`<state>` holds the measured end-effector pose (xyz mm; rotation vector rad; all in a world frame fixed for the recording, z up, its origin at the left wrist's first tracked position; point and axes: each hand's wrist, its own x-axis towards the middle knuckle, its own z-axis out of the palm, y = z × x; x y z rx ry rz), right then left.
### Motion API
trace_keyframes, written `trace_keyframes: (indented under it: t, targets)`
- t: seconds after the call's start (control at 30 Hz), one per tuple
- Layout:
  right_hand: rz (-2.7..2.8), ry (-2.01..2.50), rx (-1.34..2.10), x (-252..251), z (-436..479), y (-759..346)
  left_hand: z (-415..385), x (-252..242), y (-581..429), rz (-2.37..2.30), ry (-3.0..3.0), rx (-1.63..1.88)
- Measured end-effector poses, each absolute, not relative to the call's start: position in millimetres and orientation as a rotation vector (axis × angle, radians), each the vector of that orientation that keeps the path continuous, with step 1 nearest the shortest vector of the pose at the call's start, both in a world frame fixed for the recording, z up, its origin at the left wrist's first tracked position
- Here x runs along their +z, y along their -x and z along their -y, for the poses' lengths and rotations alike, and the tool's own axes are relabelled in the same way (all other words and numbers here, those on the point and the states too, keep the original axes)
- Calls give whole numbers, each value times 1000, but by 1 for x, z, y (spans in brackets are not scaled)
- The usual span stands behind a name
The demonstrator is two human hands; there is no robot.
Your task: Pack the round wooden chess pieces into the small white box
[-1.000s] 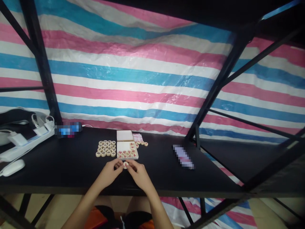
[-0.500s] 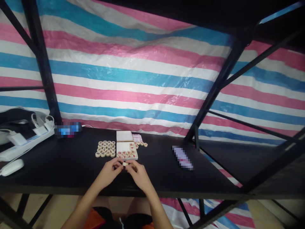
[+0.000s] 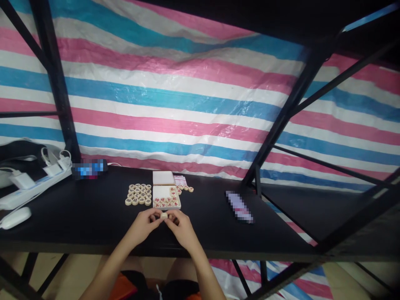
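Just in front of an open box, my left hand (image 3: pixel 147 221) and my right hand (image 3: pixel 177 223) meet over one pale round xiangqi piece (image 3: pixel 164 215), pinched between the fingertips of both. The marking on its face cannot be made out. Behind my fingers lies the white box (image 3: pixel 160 192) with its lid (image 3: pixel 163 178) folded back. Red-marked xiangqi pieces (image 3: pixel 169 200) fill the near part and right side of the box. To the left, black-marked pieces (image 3: pixel 138 195) stand in neat rows on the black table (image 3: pixel 103 216).
A few loose pieces (image 3: pixel 186 188) and a pink-and-white paper (image 3: pixel 180 180) lie right of the box. A blurred-out phone-like object (image 3: pixel 239 207) is farther right. At the left are a power strip (image 3: pixel 34 189), a white device (image 3: pixel 16 218) and another blurred object (image 3: pixel 90 168). Black metal posts frame the table.
Both hands stay almost in place. The held piece has turned slightly between the fingertips, and the front row of red pieces in the box shows a little more.
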<state>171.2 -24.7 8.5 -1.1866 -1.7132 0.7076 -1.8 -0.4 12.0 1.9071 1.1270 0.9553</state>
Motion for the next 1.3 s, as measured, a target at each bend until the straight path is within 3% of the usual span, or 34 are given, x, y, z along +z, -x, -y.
trace_keyframes:
  t: [0.27, 0.73, 1.03, 1.3]
  targets:
    - [1665, 1168, 850, 14, 30, -171, 3, 15, 2, -1070, -1907, 990]
    - [1732, 1142, 773, 11, 29, -169, 1, 15, 2, -1133, -1869, 962]
    - [1847, 1276, 261, 25, 4, -184, -1, 8, 2, -1194, -1978, 1176]
    - [2279, 1535, -50, 43, -78, -188, -2, -1, 0, -1328, -2193, 1016]
